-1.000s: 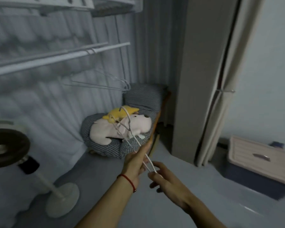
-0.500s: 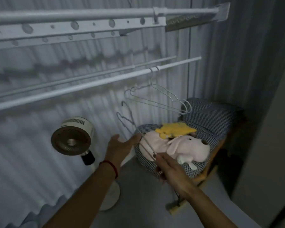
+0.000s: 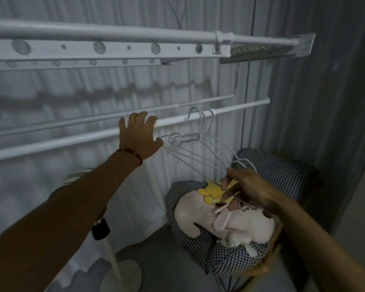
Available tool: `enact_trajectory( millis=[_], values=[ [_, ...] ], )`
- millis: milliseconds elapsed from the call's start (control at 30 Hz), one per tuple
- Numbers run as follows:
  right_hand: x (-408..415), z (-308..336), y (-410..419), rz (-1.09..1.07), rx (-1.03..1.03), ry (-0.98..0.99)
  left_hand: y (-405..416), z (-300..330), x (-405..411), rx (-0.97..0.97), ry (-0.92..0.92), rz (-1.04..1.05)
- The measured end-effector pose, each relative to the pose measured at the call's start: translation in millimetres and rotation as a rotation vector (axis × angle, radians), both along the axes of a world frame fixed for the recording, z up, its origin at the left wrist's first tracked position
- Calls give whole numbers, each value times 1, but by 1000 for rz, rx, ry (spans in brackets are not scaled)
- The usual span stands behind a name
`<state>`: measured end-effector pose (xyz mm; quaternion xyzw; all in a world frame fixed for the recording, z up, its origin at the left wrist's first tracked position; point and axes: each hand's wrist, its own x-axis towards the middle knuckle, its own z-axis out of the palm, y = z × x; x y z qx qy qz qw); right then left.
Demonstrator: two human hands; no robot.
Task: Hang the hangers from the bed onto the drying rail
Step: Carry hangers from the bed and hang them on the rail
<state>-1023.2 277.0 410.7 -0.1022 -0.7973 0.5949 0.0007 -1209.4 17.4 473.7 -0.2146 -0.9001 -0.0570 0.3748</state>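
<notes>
Several white wire hangers (image 3: 199, 134) are bunched at the lower white drying rail (image 3: 72, 139), their hooks at or over the rail's right part. My right hand (image 3: 248, 187) is shut on their lower right corner, holding them tilted above the plush toys. Spread against the rail just left of the hangers, my left hand (image 3: 138, 135) holds nothing, and its thumb is close to their left tips. I cannot tell which hooks rest on the rail.
A thinner rail (image 3: 114, 114) runs behind the lower one, and a thick upper rail (image 3: 114, 34) with a perforated bar hangs overhead. Below right, a chair with checkered cushions (image 3: 282, 171) holds a pink plush (image 3: 230, 224) and a yellow plush (image 3: 211, 192). A standing fan's base (image 3: 122, 277) is on the floor.
The view swung left and up toward the rails. My left hand let go of the hangers and rose to the lower rail. My right hand lifted the hangers up to it.
</notes>
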Motion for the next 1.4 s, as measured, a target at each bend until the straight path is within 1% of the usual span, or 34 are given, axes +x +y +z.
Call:
enact_trajectory(
  millis=[67,167,233,367,467,567,700,1067,1200,1333,1400],
  values=[
    [-15,15,4,17,46,-43,0,0,-18,-46,11,17],
    [-38,29,7,22,92,-59,1,-1,-35,-52,-81,23],
    [-50,32,9,17,109,-49,1,-7,-42,-55,-105,17],
    [-69,32,9,2,151,-65,-1,-14,-47,-76,-48,12],
    [-80,23,10,9,193,-104,0,-16,-51,-82,-7,-2],
    [-86,13,13,-1,202,-100,-1,-17,-53,-78,13,-7],
    [-89,8,14,-18,224,-95,-1,-19,-55,-83,31,-9],
    [-86,-6,17,21,179,-128,2,-20,-52,-81,46,-4],
    [-82,-12,18,-27,191,-127,0,-23,-50,-63,49,-21],
    [-69,-13,13,-31,198,-105,3,-25,-43,-58,86,-18],
    [-58,-14,10,-31,254,-46,8,-26,-34,-32,115,-74]
  ],
)
